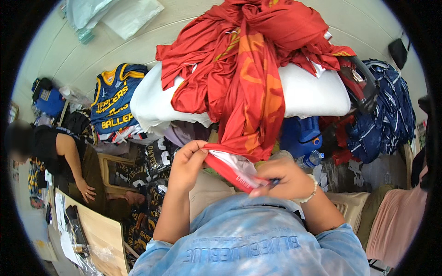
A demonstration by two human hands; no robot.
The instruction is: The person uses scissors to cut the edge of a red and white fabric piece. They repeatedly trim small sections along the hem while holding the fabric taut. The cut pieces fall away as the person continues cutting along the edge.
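Note:
A heap of red jerseys [294, 27] with orange-yellow print lies over a white padded surface [315, 89]. One red jersey [251, 122] hangs off its near side toward me, and its edge band is stretched between my hands, showing the white inner side. My left hand [186, 161] is closed, pinching the band's left end between thumb and fingers. My right hand [290, 179] is closed at the band's right end. From its fingers shows a small dark tool [274, 181], whose exact kind I cannot make out.
Navy and yellow jerseys [115, 96] hang at the left, and a navy-and-white garment pile [382, 110] stands at the right. Beneath the padded surface are a blue jug [301, 137] and a plastic bottle [314, 158]. At the left sits another person [69, 152], near a board [94, 230].

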